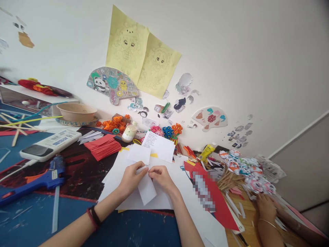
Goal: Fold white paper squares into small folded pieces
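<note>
Left hand: our left hand (132, 178) pinches the upper edge of a small white paper slip (146, 187); fingers closed on it; a dark and red band sits at the wrist
Right hand: our right hand (161, 177) grips the same slip from the other side; fingertips of both hands nearly meet at its top
Paper slip: it lies over a spread of large white paper sheets (120, 178), hanging down toward us between the two hands
Beyond the slip: a folded white paper piece (139, 153) just behind it; a white printed note (159, 145) farther back
Left of the slip: a stack of red paper cards (102, 146) near; a blue hot glue gun (33, 181) well apart; a white rectangular device (50, 144) behind the gun
Right of the slip: a red paper sheet (218, 202) near; a bunch of rolled paper flowers on wooden sticks (244, 169) farther off; another person's hand (266, 207) with a thin bangle rests below that bunch
Wall behind: two yellow sheets with pencil drawings (141, 55), well behind the slip
</note>
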`<action>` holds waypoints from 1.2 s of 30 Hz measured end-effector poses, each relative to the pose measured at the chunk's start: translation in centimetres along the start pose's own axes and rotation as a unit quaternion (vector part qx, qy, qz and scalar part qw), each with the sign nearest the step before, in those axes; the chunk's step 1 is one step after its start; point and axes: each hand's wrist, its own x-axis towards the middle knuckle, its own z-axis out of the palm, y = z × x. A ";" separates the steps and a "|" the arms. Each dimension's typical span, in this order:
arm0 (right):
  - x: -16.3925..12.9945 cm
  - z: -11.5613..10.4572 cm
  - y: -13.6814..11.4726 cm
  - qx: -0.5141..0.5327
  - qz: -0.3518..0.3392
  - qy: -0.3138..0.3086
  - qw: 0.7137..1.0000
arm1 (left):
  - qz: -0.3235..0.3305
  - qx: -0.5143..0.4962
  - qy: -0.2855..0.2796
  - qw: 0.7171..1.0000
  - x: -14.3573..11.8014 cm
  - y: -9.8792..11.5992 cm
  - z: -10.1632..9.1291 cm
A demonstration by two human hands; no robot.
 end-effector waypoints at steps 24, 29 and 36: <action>-0.4 -0.5 -0.4 -0.010 0.021 -0.044 0.999 | -0.040 -0.041 0.131 0.990 2.4 -1.7 -3.4; -0.5 -0.6 -1.1 -0.017 0.024 -0.043 0.999 | -0.047 -0.068 0.145 0.986 2.4 -2.0 -3.3; -0.8 -0.8 -1.3 -0.028 0.025 -0.050 0.998 | -0.060 -0.112 0.135 0.983 2.2 -1.9 -3.2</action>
